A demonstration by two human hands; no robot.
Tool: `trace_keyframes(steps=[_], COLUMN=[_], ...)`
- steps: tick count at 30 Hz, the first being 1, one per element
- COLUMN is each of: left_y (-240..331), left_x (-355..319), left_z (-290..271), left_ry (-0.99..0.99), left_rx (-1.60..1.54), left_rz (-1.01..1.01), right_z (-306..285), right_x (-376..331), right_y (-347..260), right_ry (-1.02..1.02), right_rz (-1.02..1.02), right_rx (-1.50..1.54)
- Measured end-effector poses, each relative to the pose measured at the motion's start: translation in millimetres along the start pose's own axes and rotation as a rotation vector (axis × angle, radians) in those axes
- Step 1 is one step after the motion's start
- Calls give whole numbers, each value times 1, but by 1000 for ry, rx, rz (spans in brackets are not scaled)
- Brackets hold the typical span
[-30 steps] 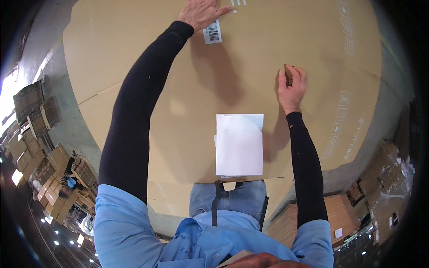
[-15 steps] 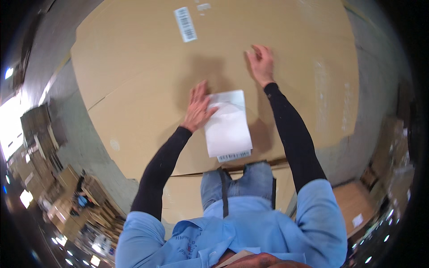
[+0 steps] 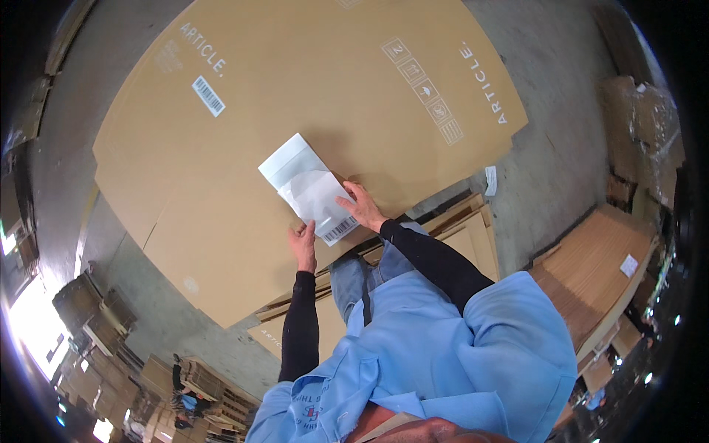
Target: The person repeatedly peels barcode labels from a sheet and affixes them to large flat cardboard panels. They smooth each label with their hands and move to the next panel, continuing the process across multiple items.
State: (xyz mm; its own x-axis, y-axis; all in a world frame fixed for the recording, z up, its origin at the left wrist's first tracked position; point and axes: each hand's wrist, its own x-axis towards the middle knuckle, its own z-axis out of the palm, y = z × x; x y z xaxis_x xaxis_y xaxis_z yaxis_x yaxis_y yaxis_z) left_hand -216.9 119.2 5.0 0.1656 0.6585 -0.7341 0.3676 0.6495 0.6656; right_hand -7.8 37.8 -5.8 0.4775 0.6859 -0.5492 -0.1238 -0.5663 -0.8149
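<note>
Grey concrete floor [image 3: 546, 148] lies under a big flat brown cardboard sheet [image 3: 295, 111]. Both hands have come together since a moment ago. The left hand [image 3: 303, 244] and right hand [image 3: 362, 208] now pinch the white envelope [image 3: 306, 184], tilted on the cardboard. A striped barcode label [image 3: 208, 96] sits far up left. Brown box stacks [image 3: 598, 273] wait right.

Tan-brown cardboard sheet [image 3: 244, 125] with white lettering, white pictogram squares and a black-and-white barcode label [image 3: 208, 96]. White paper pouch [image 3: 306, 184], black barcode stripes at its near corner. Black sleeves, light-blue shirt [image 3: 443, 362].
</note>
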Motion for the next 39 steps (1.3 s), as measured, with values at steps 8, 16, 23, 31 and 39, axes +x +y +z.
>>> trace_keyframes(steps=[8, 16, 23, 31, 39], left_y=[8, -26, -80, -128, -103], left_x=[0, -85, -155, -190, -213], left_z=[9, 5, -21, -68, -157], left_ry=[-113, 36, 771, 1134, 1717], left_rx=[189, 87, -781, -1020, -973], left_rz=[40, 35, -72, 200, 401], right_z=[-35, -80, -139, -178, -210], right_x=[23, -21, 12, 14, -26], right_y=[1, 56, 112, 135, 32], right_ry=[-486, 577, 658, 401, -26], right_rz=[-31, 250, 655, 756, 235], right_rx=[-45, 87, 501, 797, 794])
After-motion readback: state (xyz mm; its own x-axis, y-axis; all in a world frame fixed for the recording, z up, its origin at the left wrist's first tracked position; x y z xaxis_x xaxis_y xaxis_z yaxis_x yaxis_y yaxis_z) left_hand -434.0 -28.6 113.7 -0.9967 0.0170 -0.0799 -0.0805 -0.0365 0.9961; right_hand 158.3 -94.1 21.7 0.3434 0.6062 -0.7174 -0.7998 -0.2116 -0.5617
